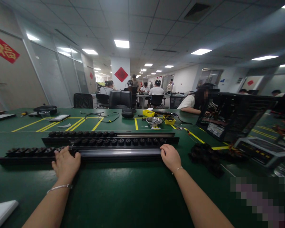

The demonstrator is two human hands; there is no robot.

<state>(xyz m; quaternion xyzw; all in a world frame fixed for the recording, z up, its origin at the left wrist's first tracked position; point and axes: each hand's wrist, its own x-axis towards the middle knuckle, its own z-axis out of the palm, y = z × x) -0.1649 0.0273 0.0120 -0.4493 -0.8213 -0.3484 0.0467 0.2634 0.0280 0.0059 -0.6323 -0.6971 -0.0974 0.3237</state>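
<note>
On the green table (123,196), a rail (118,153) lies under both hands (66,161) (172,158).

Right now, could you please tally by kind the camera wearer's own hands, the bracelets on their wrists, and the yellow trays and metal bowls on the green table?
Hands (left hand, right hand): 2
Bracelets (left bracelet, right bracelet): 2
Yellow trays (farther tray, nearer tray): 2
Metal bowl: 1
Total: 7

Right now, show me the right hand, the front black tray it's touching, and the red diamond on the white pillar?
Right hand (171,155), head view: back of the hand.
Front black tray (120,153), head view: shiny bare middle.
Red diamond (121,74), head view: its center.
</note>
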